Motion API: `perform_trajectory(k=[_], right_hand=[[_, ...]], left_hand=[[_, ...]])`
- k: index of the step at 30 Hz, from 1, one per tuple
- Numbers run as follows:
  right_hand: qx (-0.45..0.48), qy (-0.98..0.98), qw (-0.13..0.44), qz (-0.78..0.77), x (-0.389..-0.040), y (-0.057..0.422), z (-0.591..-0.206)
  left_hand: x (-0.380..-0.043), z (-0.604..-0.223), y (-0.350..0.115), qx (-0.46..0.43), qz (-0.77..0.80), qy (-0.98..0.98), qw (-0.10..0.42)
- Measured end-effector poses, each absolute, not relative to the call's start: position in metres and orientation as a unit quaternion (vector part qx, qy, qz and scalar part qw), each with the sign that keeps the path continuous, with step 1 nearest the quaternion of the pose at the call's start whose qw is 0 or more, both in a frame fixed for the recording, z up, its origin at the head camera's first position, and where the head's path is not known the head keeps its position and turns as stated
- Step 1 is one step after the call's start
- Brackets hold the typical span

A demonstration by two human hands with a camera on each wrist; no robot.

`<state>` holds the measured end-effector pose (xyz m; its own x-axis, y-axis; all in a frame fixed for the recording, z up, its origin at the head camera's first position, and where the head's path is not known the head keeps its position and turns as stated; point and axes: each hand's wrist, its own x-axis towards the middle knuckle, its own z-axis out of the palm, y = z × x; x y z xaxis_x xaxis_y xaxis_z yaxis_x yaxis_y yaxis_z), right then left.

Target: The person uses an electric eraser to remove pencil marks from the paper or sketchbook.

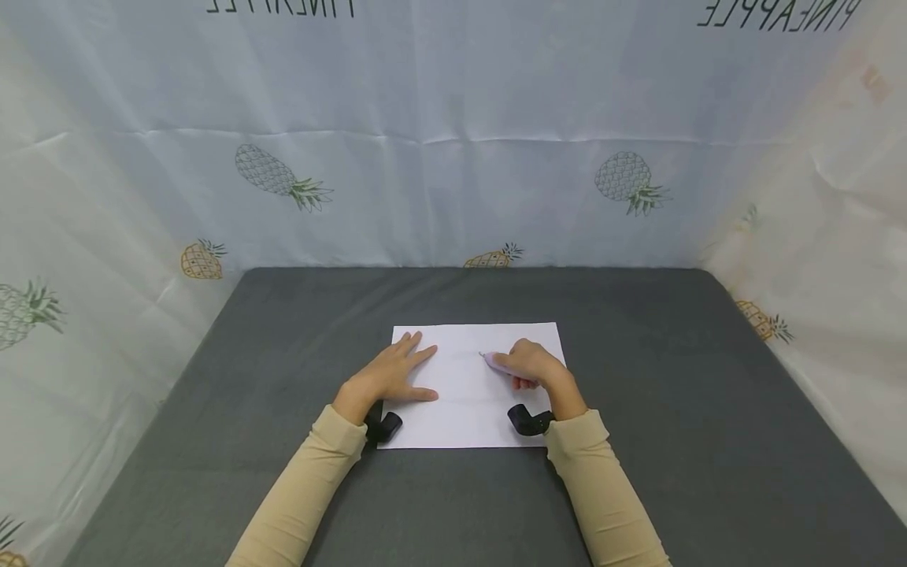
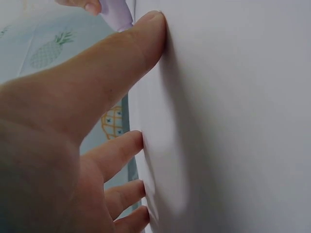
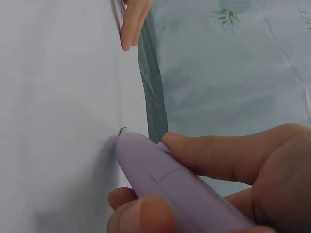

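Note:
A white sheet of paper [image 1: 468, 421] lies flat on the dark grey table. On its left part rests my left hand [image 1: 397, 370], fingers spread and thumb pointing inward, the fingertips pressing the sheet. My right hand [image 1: 536, 364], over the right part, grips a thick lavender pen-shaped tool [image 3: 180, 187] with curled fingers. The right thumb [image 3: 209, 153] lies at a small raised button on the tool's side. Its rounded tip is right at the paper, where a small dark curved mark [image 3: 122, 130] shows. In the left wrist view the tool [image 2: 116, 14] appears beyond the left thumb.
The dark grey tablecloth [image 1: 298, 331] reaches back to a pale curtain [image 1: 439, 197] printed with pineapples, which also hangs at both sides. Black wrist cameras [image 1: 530, 420] sit low over the sheet's near corners. Both forearms wear beige sleeves [image 1: 305, 488].

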<state>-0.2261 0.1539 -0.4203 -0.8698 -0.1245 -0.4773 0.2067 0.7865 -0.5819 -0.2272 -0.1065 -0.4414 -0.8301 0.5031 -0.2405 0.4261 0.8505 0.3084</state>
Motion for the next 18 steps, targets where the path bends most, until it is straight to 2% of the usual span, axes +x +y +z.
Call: perform_trajectory(k=[11,18], right_hand=[[0.027,0.910,0.277,-0.307,-0.226,0.166,-0.415],[0.026,0.909,0.262,-0.322,-0.228,0.161,-0.417]], left_hand=[[-0.228,-0.443,-0.106,0.245,0.119,0.948,0.162],[-0.229,-0.442,-0.106,0.247,0.122,0.949,0.156]])
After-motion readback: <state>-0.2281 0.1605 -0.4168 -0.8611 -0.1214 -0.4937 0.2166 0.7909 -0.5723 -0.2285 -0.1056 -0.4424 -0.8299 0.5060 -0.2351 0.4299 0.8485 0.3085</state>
